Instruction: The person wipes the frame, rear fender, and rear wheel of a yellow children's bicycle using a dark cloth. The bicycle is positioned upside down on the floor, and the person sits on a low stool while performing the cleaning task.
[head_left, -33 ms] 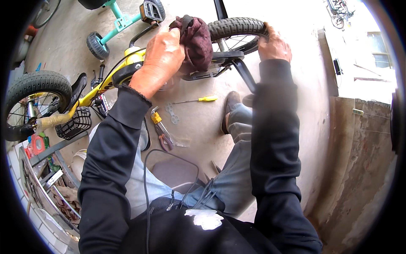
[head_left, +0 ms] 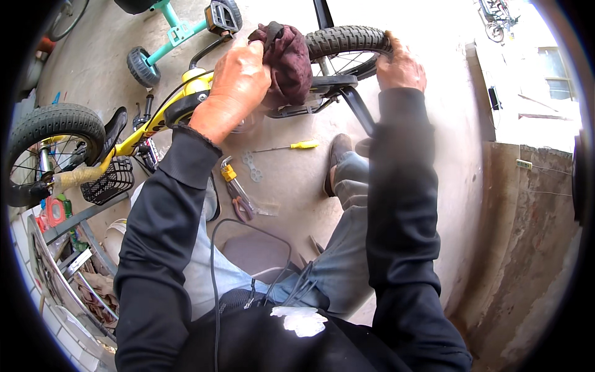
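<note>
Fingers (head_left: pixel 249 52) of the left hand (head_left: pixel 237 82) bend against a maroon cloth; their tips are hidden, so I cannot tell whether they grasp it or something beneath. Those of the right hand (head_left: pixel 401 71) are curled over the right end of a treaded tyre, apparently grasping it.

From the left, a spoked wheel (head_left: pixel 57 116) stands beside a yellow frame (head_left: pixel 144 130), which runs up toward the left wrist, above the concrete floor (head_left: pixel 434 180). The frame is probably stiff and the heaviest piece; its bare tube should give a firm hold. The maroon cloth (head_left: pixel 290 68), bunched next to the left hand, looks soft, light and easily crumpled; a handful of folds would hold it best. Right of it, the treaded tyre (head_left: pixel 350 40) looks rubbery and firm, its knobs giving good grip. The thin spokes inside look easier to bend, so the tread seems the safer hold.
</note>
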The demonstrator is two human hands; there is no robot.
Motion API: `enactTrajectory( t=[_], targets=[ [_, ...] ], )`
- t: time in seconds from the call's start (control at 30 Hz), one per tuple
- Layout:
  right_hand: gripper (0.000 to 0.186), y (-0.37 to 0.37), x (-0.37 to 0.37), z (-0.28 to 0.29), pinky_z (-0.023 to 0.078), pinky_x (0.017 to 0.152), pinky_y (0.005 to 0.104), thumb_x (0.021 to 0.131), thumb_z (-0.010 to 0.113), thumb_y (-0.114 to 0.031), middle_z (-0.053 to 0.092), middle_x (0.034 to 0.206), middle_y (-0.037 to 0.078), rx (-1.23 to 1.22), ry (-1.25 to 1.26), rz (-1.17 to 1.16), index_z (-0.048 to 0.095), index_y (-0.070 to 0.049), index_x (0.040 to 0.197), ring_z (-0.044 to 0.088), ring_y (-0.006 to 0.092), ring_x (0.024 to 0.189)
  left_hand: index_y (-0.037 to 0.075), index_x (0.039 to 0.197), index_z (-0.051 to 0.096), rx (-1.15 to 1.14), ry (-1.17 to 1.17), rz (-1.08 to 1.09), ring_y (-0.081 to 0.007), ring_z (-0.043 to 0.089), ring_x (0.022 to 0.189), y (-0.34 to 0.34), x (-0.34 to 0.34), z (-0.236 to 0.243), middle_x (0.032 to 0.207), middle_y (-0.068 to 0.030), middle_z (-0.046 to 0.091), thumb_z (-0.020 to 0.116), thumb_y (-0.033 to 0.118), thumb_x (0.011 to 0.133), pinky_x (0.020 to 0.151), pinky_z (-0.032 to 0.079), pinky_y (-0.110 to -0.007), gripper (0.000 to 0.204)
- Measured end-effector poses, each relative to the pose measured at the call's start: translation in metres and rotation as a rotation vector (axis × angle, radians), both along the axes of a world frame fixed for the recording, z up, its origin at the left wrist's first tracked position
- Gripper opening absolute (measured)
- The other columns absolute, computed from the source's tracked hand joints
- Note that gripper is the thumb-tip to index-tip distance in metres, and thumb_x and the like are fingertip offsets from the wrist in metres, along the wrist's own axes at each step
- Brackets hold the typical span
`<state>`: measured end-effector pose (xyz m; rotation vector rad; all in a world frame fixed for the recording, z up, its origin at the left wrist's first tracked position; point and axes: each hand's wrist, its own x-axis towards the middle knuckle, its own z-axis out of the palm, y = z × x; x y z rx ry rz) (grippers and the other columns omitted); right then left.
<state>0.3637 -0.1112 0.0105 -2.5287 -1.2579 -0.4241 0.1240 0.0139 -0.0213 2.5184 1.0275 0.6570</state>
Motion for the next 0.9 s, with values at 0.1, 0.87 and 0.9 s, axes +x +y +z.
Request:
enactTrajectory(
  t=[0.1, 0.87, 0.9],
  targets=[
    [0.052, 0.002, -0.006, 0.001, 0.045, 0.101, 0.0392, 0.079, 0.064, -0.017, 0.061, 0.127, 0.008, 0.064, 0.009, 0.043, 0.058, -0.021, 0.131, 0.059, 0.0281, 0.115, -0.001, 0.089, 0.060, -0.002, -0.043, 0.021, -0.0431, 0.061, 0.089, 0.003, 0.000, -0.003, 0.097, -0.0250, 0.059, 0.056, 0.008, 0.079, 0.079, 0.051, -0.049, 0.015],
    [0.030, -0.051, -0.040, 0.000, 0.053, 0.078, 0.0305, 0.082, 0.063, -0.007, 0.071, 0.089, 0.010, 0.596, 0.993, -0.020, 0.067, -0.006, 0.112, 0.067, 0.0188, 0.081, 0.000, 0.122, 0.059, -1.036, -0.480, -0.168, -0.0165, 0.068, 0.090, -0.022, -0.014, 0.034, 0.102, -0.0107, 0.069, 0.057, 0.008, 0.091, 0.075, 0.055, -0.027, 0.032],
    [0.030, -0.051, -0.034, 0.002, 0.054, 0.078, 0.0308, 0.082, 0.063, -0.007, 0.071, 0.089, 0.010, 0.623, 0.966, -0.050, 0.067, -0.006, 0.111, 0.068, 0.0193, 0.081, 0.000, 0.118, 0.061, -0.976, -0.497, -0.059, -0.0156, 0.068, 0.088, -0.013, -0.017, 0.028, 0.100, -0.0096, 0.070, 0.058, 0.009, 0.090, 0.074, 0.055, -0.027, 0.030]
  ],
)
